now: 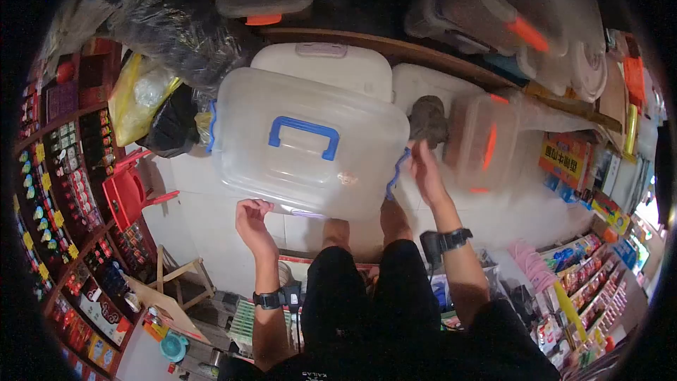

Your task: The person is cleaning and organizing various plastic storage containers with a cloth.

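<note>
Left hand [252,217]: fingers curled narrow on the near rim of the clear storage box [310,152].
Right hand [425,169]: pressed to the box's right side, just beside the blue latch [396,173]; cannot tell whether the fingers clasp it or lie flat.
Box position: held up between the 2 hands, tilted, lid and blue handle [305,136] facing the camera.
Beyond the right fingertips: grey cloth [427,120], touching or nearly so.
Right of the right hand: smaller box with orange latches [483,141], near.
Risk 1: only 1 sure grip, so the box could likely twist and slip off the left fingers.
Risk 2: a swing rightward could probably knock the smaller box or drag the cloth.
Risk 3: a pull on the latch might spring the lid.
</note>
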The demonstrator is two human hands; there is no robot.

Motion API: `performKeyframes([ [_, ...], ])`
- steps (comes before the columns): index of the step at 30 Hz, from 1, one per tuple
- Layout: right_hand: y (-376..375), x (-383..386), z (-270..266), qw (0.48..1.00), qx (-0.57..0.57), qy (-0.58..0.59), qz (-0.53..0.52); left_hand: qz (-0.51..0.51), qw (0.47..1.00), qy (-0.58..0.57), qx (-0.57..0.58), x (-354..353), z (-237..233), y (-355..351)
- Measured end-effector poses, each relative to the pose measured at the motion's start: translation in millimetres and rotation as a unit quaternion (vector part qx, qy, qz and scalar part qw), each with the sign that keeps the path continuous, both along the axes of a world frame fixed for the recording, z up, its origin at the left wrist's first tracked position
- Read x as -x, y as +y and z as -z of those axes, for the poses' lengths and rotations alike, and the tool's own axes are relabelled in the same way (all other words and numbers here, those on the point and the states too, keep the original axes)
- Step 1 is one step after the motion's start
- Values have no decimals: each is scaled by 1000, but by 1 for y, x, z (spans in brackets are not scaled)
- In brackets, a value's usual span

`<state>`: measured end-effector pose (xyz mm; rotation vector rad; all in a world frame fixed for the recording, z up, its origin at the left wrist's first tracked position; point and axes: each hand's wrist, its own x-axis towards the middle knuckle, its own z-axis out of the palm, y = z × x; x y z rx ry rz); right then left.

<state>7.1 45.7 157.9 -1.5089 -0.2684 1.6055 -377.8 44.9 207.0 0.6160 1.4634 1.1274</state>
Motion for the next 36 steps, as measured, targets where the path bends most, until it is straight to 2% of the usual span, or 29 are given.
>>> performKeyframes([
  [1, 7, -13, 5, 998, -29, -34, 37, -15, 1000, 7, 24, -5, -7, 1],
  [2, 2, -36, 35, 998, -28, -34, 38, -31, 998, 15, 47, -11, -13, 2],
  [3, -9, -58, 79, 925, -19, -369, -82, -30, 998, 15, 47, -16, -16, 5],
  [4, -22, -76, 121, 731, -6, -655, -192, -81, 994, -9, 67, -21, -18, 8],
  [5, -17, -76, 124, 733, -5, -653, -191, -131, 987, -32, 88, -24, -18, 10],
  [7, -5, -74, 124, 648, 91, -705, -274, -130, 988, -43, 75, -24, -16, 11],
  [11, -19, -95, 221, 657, 39, -682, -318, -145, 986, -44, 69, -41, -23, 8],
  [13, -18, -102, 244, 722, 135, -445, -512, -119, 990, -37, 69, -42, -23, -5],
  [14, -26, -102, 252, 722, 132, -442, -515, -90, 993, -35, 68, -43, -25, -12],
  [16, -25, -87, 228, 696, 124, -625, -330, -91, 993, -14, 77, -50, -32, -27],
  [20, -7, -93, 226, 653, 121, -667, -338, -109, 988, -3, 109, -49, -20, -71],
  [22, -12, -105, 239, 717, 10, -607, -342, -125, 984, 6, 124, -62, -17, -91],
  [23, -12, -111, 242, 714, 11, -608, -347, -139, 981, 19, 135, -68, -17, -99],
  [25, -6, -123, 250, 818, 180, -432, -333, -159, 977, 4, 142, -73, -1, -127],
  [26, -14, -126, 248, 817, 174, -437, -334, -123, 979, 3, 165, -74, 7, -142],
  [27, -32, -129, 248, 834, 60, -456, -304, -88, 979, 1, 185, -77, 9, -151],
  [28, -45, -131, 238, 839, -57, -469, -269, -49, 979, 38, 196, -91, 5, -154],
  [30, -52, -127, 165, 825, 72, -448, -337, 16, 975, 34, 221, -104, 11, -171],
  [31, -68, -127, 147, 857, 46, -424, -289, 56, 971, 31, 229, -113, 12, -176],
  [32, -83, -128, 134, 886, 21, -395, -240, 146, 969, 66, 187, -120, 17, -181],
  [33, -88, -123, 95, 912, 40, -345, -220, 235, 956, 103, 143, -126, 19, -185],
  [34, -89, -113, 43, 934, 59, -292, -199, 282, 947, 88, 124, -136, 17, -185],
  [36, -115, -104, -9, 931, 44, -304, -197, 326, 934, 89, 116, -169, -6, -166],
])
